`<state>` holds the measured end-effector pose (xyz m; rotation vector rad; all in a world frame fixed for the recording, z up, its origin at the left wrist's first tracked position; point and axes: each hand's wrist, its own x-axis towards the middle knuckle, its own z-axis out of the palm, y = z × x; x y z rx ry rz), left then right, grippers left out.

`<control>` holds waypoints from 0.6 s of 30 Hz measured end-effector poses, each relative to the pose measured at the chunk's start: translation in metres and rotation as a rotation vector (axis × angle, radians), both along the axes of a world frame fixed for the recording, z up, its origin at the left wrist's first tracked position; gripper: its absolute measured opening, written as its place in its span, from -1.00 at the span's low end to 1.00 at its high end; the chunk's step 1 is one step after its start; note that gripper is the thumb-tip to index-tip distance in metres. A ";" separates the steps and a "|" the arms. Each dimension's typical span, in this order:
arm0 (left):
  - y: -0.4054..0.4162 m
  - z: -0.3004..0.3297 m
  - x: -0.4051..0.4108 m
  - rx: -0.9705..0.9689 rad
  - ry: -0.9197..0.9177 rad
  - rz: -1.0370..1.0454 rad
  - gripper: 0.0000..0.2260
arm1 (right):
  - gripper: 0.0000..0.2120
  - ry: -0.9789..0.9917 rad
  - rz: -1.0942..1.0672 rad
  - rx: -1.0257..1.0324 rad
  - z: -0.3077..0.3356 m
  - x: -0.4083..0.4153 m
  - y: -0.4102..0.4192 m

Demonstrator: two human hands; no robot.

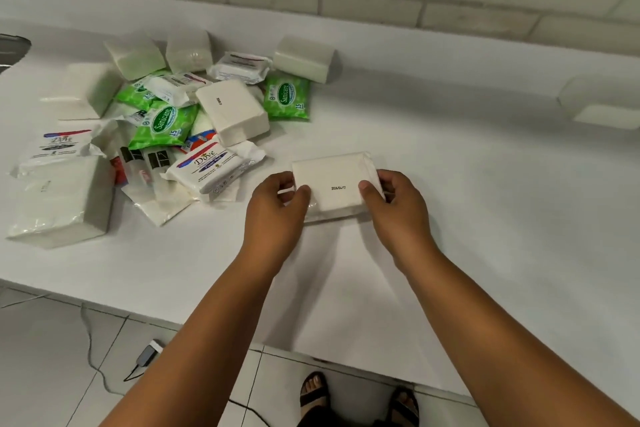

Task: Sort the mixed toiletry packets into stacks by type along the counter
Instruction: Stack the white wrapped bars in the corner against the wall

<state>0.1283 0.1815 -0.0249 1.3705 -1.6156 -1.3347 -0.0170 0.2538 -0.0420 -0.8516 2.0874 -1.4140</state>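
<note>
Left hand [277, 199] and right hand [394, 199] each with fingers curled onto opposite ends of a plain white rectangular plastic-wrapped tissue packet [334, 185], packet on the white table [467, 184], right of the mixed heap of green and white packets [166, 114].

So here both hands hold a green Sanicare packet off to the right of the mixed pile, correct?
Not quite. In the head view the left hand and right hand hold a plain white packet with a printed date, not a green one. The green Sanicare packets lie in the mixed pile. The rest stands: the held packet is off to the right of the pile.
</note>
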 end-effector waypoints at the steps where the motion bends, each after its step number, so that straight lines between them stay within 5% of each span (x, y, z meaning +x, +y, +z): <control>1: 0.003 0.001 -0.011 -0.001 0.006 -0.019 -0.85 | -0.88 0.000 -0.021 -0.003 0.001 -0.010 0.005; 18: 0.116 0.012 -0.291 -0.022 0.053 -0.319 -0.71 | -0.88 -0.038 -0.391 -0.101 0.016 -0.260 0.161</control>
